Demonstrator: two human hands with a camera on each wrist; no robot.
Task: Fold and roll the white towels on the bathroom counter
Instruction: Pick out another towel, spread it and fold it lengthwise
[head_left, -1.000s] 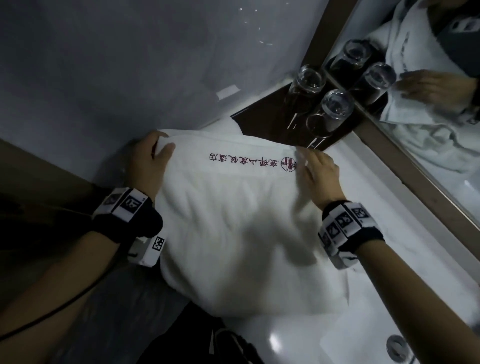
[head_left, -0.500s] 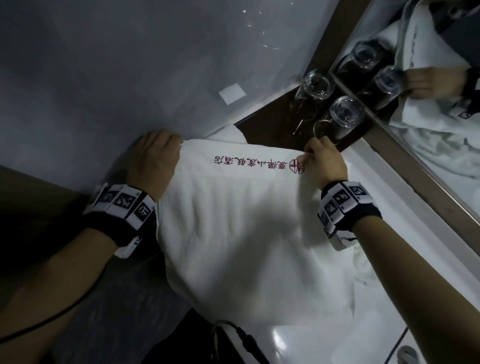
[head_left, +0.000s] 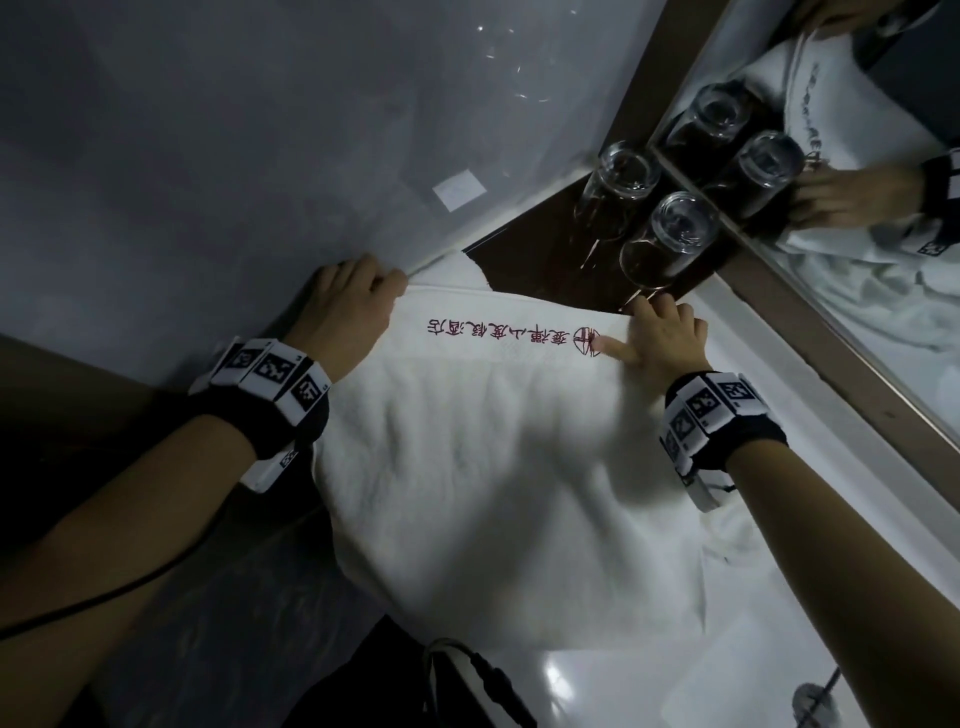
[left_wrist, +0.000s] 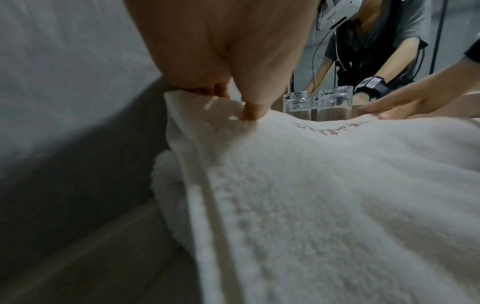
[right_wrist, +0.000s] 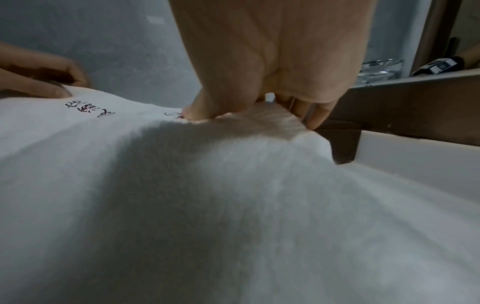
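A folded white towel (head_left: 493, 467) with red embroidered lettering (head_left: 498, 335) along its far edge lies on the white counter (head_left: 597, 680). My left hand (head_left: 358, 306) pinches the towel's far left corner (left_wrist: 207, 107), thumb on top and fingers curled under. My right hand (head_left: 660, 332) pinches the far right corner (right_wrist: 272, 117), its thumb pressing beside the red emblem and its fingers curled over the edge. More white cloth (head_left: 727, 535) shows under my right forearm.
Two upturned clear glasses (head_left: 670, 234) stand on a dark wooden ledge (head_left: 545, 265) just beyond the towel's far edge. A mirror (head_left: 857, 249) runs along the right. A grey wall (head_left: 208, 156) stands on the left. A sink drain (head_left: 815, 706) shows at the lower right.
Both hands slid from lying flat on the towel to its far corners and took hold of them. The far edge now sits closer to the glasses.
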